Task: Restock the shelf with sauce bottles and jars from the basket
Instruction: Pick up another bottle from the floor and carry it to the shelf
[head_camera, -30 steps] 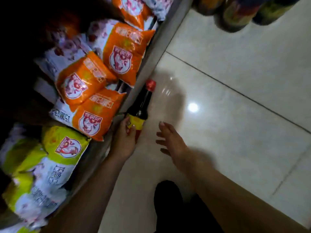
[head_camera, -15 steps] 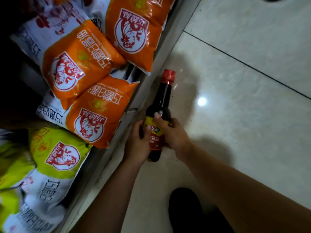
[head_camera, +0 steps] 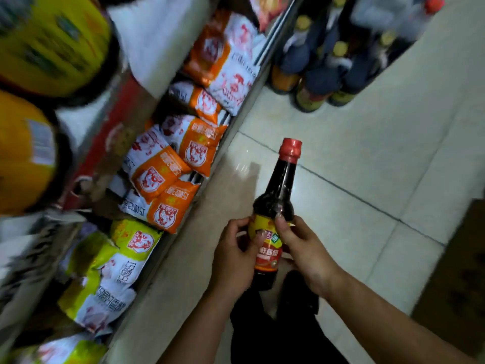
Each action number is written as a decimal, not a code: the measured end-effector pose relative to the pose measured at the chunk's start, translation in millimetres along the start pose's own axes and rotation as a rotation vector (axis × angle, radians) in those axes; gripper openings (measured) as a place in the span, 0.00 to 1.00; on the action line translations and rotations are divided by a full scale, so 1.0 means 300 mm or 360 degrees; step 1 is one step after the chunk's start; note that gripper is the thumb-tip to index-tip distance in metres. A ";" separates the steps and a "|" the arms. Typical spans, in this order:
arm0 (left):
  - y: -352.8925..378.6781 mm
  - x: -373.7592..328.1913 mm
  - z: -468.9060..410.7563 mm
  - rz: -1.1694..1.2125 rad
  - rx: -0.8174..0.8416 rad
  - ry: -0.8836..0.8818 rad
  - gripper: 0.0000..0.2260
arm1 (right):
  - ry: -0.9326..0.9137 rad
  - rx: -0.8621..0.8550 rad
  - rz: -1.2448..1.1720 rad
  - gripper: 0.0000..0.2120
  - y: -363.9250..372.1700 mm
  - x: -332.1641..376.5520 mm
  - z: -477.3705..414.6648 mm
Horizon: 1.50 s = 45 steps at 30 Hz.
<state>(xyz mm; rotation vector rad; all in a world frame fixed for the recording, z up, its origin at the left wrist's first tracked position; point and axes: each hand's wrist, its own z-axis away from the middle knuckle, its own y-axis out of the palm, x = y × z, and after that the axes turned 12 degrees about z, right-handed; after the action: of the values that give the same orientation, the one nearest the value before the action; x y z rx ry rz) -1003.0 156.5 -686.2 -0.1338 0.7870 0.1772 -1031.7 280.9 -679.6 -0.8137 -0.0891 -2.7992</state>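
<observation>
1. Right now, head view: both hands are holding one sauce bottle [head_camera: 273,214] in mid-air over the tiled floor [head_camera: 367,158], just beside the shelf [head_camera: 232,127] edge & above the person's dark trousers [head_camera: 273,334]
2. L hand [head_camera: 232,261] is curling round the left side of the label [head_camera: 267,248], thumb lying across its front. R hand [head_camera: 304,248] is gripping the right side, index fingertip [head_camera: 279,225] pressing on the shoulder just above the label. Neither hand is spread
3. Bottle is standing approx. upright, red cap [head_camera: 290,149] pointing away from the person, dark liquid reaching up into the neck
4. Shelf is showing orange snack packets [head_camera: 168,164] & yellow-green packets [head_camera: 123,248], w/ blurred yellow tubs [head_camera: 49,46] higher up. Can't tell which tier is taking sauces. More dark bottles [head_camera: 315,74] are standing on the floor ahead, well apart. Basket isn't showing
5. Handling, as a guess: it's looking like glass & full, so prob. heavyish, stiff & breakable on tile. Glossy neck is prob. slippery. The label band is giving the better grip, so I'd be wrapping one hand round the body there w/ the other supporting under the base, not lifting by the cap or thin neck
6. Task-wise: this bottle is not yet sitting on the shelf
</observation>
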 end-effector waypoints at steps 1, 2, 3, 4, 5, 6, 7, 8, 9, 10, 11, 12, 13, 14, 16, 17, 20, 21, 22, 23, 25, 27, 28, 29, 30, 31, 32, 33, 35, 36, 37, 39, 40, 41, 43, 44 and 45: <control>0.026 -0.077 0.044 0.0007 0.0020 0.0052 0.10 | -0.0050 -0.0019 0.0017 0.20 -0.034 0.063 0.066; 0.047 -0.152 0.090 0.0022 0.0029 0.0093 0.10 | -0.0102 -0.0026 0.0027 0.19 -0.062 0.123 0.133; 0.069 -0.252 0.149 0.0041 0.0044 0.0140 0.11 | -0.0165 -0.0042 0.0045 0.19 -0.095 0.205 0.219; 0.087 -0.325 0.196 0.0060 0.0057 0.0186 0.12 | -0.0219 -0.0050 0.0049 0.20 -0.120 0.266 0.286; 0.106 -0.401 0.243 0.0076 0.0068 0.0235 0.13 | -0.0273 -0.0069 0.0046 0.20 -0.141 0.330 0.356; 0.122 -0.465 0.285 0.0090 0.0079 0.0274 0.15 | -0.0324 -0.0074 0.0049 0.21 -0.159 0.385 0.419; 0.129 -0.550 0.338 0.0093 0.0091 0.0295 0.16 | -0.0359 -0.0085 0.0045 0.21 -0.176 0.459 0.502; 0.134 -0.632 0.393 0.0112 0.0104 0.0326 0.16 | -0.0393 -0.0097 0.0059 0.21 -0.190 0.527 0.583; 0.143 -0.717 0.458 0.0148 0.0132 0.0357 0.15 | -0.0434 -0.0115 0.0075 0.21 -0.201 0.595 0.673; 0.149 -0.781 0.515 0.0174 0.0167 0.0375 0.14 | -0.0465 -0.0138 0.0091 0.22 -0.206 0.643 0.744; 0.154 -0.857 0.574 0.0197 0.0200 0.0395 0.15 | -0.0501 -0.0190 0.0111 0.23 -0.213 0.703 0.824; 0.156 -0.933 0.634 0.0222 0.0227 0.0405 0.16 | -0.0534 -0.0247 0.0141 0.25 -0.223 0.763 0.902; 0.159 -1.007 0.691 0.0246 0.0266 0.0419 0.18 | -0.0575 -0.0308 0.0176 0.26 -0.232 0.819 0.977; 0.162 -1.067 0.740 0.0279 0.0317 0.0441 0.16 | -0.0624 -0.0355 0.0210 0.25 -0.235 0.860 1.036; 0.168 -1.199 0.851 0.0280 0.0416 0.0533 0.11 | -0.0724 -0.0416 0.0211 0.17 -0.246 0.947 1.167; 0.170 -1.260 0.905 0.0239 0.0444 0.0599 0.10 | -0.0760 -0.0430 0.0177 0.14 -0.250 0.985 1.230; 0.165 -1.432 1.061 0.0146 0.0447 0.0805 0.11 | -0.0922 -0.0493 0.0131 0.14 -0.253 1.094 1.425; 0.165 -1.473 1.092 0.0125 0.0449 0.0860 0.11 | -0.0971 -0.0497 0.0117 0.17 -0.251 1.124 1.470; 0.160 -1.517 1.141 0.0100 0.0436 0.0902 0.11 | -0.1008 -0.0511 0.0122 0.20 -0.248 1.152 1.528; 0.155 -1.557 1.185 0.0086 0.0431 0.0953 0.11 | -0.1058 -0.0521 0.0144 0.22 -0.246 1.178 1.582; 0.147 -1.624 1.260 0.0068 0.0428 0.1054 0.10 | -0.1187 -0.0527 0.0178 0.23 -0.248 1.220 1.670; 0.129 -1.681 1.341 0.0060 0.0424 0.1117 0.12 | -0.1285 -0.0515 0.0181 0.25 -0.244 1.257 1.758; 0.119 -1.706 1.381 0.0065 0.0414 0.1151 0.12 | -0.1321 -0.0496 0.0178 0.27 -0.237 1.272 1.798; 0.104 -1.729 1.422 0.0084 0.0396 0.1188 0.11 | -0.1364 -0.0447 0.0172 0.29 -0.228 1.287 1.840; 0.090 -1.748 1.460 0.0105 0.0371 0.1225 0.10 | -0.1396 -0.0407 0.0162 0.29 -0.218 1.301 1.877; 0.079 -1.764 1.489 0.0115 0.0355 0.1266 0.10 | -0.1438 -0.0378 0.0162 0.28 -0.211 1.315 1.900; 0.054 -1.770 1.528 0.0144 0.0304 0.1315 0.10 | -0.1496 -0.0356 0.0219 0.27 -0.193 1.328 1.932; 0.038 -1.775 1.551 0.0149 0.0265 0.1339 0.11 | -0.1541 -0.0351 0.0273 0.27 -0.181 1.338 1.952; -0.007 -1.779 1.612 0.0166 0.0140 0.1388 0.12 | -0.1594 -0.0277 0.0352 0.33 -0.144 1.354 1.993; -0.038 -1.770 1.649 0.0214 0.0059 0.1408 0.13 | -0.1602 -0.0232 0.0427 0.38 -0.119 1.359 2.008; -0.059 -1.768 1.676 0.0240 0.0014 0.1420 0.13 | -0.1618 -0.0211 0.0473 0.42 -0.100 1.362 2.021; -0.117 -1.728 1.740 0.0267 -0.0123 0.1428 0.11 | -0.1654 -0.0086 0.0565 0.49 -0.040 1.356 2.040; -0.148 -1.702 1.771 0.0278 -0.0180 0.1435 0.10 | -0.1672 -0.0010 0.0598 0.48 -0.005 1.343 2.046; -0.181 -1.674 1.802 0.0304 -0.0230 0.1431 0.10 | -0.1700 0.0055 0.0629 0.44 0.032 1.327 2.049; -0.245 -1.615 1.863 0.0348 -0.0364 0.1405 0.09 | -0.1744 0.0162 0.0622 0.35 0.112 1.289 2.062; -0.296 -1.569 1.905 0.0371 -0.0472 0.1393 0.10 | -0.1742 0.0246 0.0628 0.34 0.175 1.258 2.076; -0.314 -1.555 1.924 0.0368 -0.0507 0.1372 0.11 | -0.1737 0.0298 0.0605 0.35 0.197 1.248 2.076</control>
<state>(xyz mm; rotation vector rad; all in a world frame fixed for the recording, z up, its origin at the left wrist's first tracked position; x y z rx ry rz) -907.7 120.7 54.9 -0.4378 1.6330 0.4803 -1000.3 224.2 46.7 -1.9313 -0.3168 -1.6928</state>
